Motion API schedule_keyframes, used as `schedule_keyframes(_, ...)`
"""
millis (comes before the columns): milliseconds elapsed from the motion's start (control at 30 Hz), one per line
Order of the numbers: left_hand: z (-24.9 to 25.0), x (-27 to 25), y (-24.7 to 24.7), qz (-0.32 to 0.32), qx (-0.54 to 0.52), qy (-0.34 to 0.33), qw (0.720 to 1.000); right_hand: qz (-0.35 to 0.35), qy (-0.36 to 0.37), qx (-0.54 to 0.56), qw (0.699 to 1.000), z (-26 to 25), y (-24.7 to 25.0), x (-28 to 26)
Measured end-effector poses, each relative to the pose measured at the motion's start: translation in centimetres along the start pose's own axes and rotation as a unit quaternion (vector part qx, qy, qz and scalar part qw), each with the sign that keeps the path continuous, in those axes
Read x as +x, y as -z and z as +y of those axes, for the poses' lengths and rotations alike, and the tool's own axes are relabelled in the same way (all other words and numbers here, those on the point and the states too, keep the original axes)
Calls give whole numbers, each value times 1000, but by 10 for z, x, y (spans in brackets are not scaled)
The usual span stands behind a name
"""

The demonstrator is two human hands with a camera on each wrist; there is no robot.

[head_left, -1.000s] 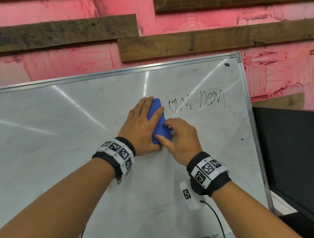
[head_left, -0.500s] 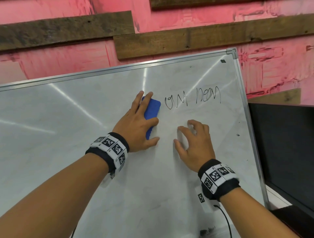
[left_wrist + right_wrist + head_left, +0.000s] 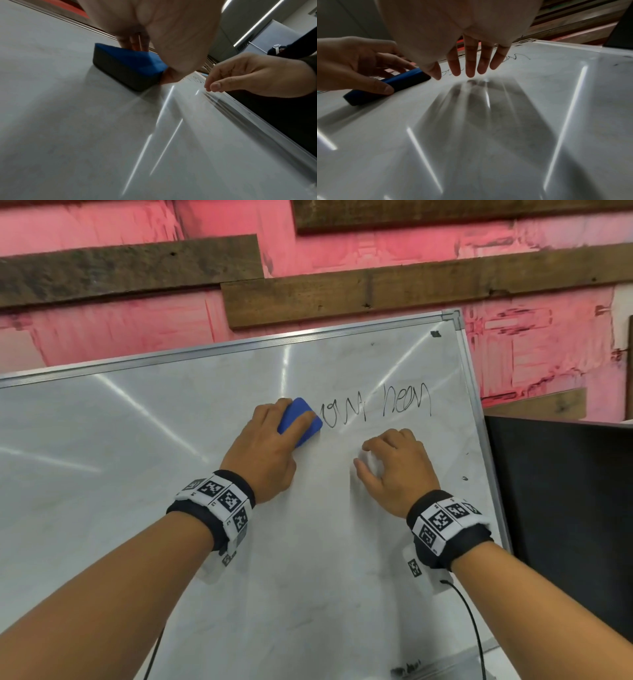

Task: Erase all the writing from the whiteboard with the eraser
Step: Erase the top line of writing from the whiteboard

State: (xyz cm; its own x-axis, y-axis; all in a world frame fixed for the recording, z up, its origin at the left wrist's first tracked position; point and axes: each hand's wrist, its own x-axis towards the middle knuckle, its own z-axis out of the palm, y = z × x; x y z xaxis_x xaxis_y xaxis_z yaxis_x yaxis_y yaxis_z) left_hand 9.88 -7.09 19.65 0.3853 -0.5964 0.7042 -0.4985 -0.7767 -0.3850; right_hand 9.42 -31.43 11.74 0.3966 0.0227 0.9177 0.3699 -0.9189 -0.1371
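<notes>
A whiteboard (image 3: 137, 457) fills the head view, with black scribbled writing (image 3: 376, 409) near its upper right. My left hand (image 3: 270, 440) grips a blue eraser (image 3: 301, 421) flat on the board, its right end just touching the first scribble. The left wrist view shows the eraser (image 3: 126, 67) with its dark felt face against the board. From the right wrist view the left thumb presses the side of the eraser (image 3: 388, 88). My right hand (image 3: 390, 463) holds nothing below the writing, fingers (image 3: 471, 63) relaxed, their tips close over the board.
A black panel (image 3: 565, 508) stands just past the board's right frame (image 3: 479, 440). The pink wall with wooden planks (image 3: 376, 292) rises behind. A black cable (image 3: 472, 628) hangs from my right wristband. Small dark marks (image 3: 464, 478) dot the board near its right edge.
My right hand let go of the eraser and moved right, away from it. My left hand turned the eraser and slid it up and right to the writing.
</notes>
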Motion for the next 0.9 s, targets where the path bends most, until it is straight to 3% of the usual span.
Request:
schedule_keyframes(233, 3, 4, -3, 25, 31, 25, 999, 39, -143, 16, 989, 52, 20, 11)
schedule_keyframes(433, 9, 22, -4, 42, 12, 48, 998, 45, -144, 8, 988, 78, 36, 53)
schedule_keyframes(533, 9, 28, -5, 47, 8, 67, 997, 80, -168, 25, 982, 94, 43, 81)
schedule_keyframes(700, 13, 31, -5, 50, 4, 77, 996, 144, -307, 68, 938, 124, 56, 112)
schedule_keyframes(800, 14, 32, -5, 52, 3, 86, 995, 99, -395, 125, 905, 142, 56, 117)
schedule_keyframes(900, 16, 33, -6, 59, -4, 94, 994, 57, -411, 174, 893, 152, 54, 120)
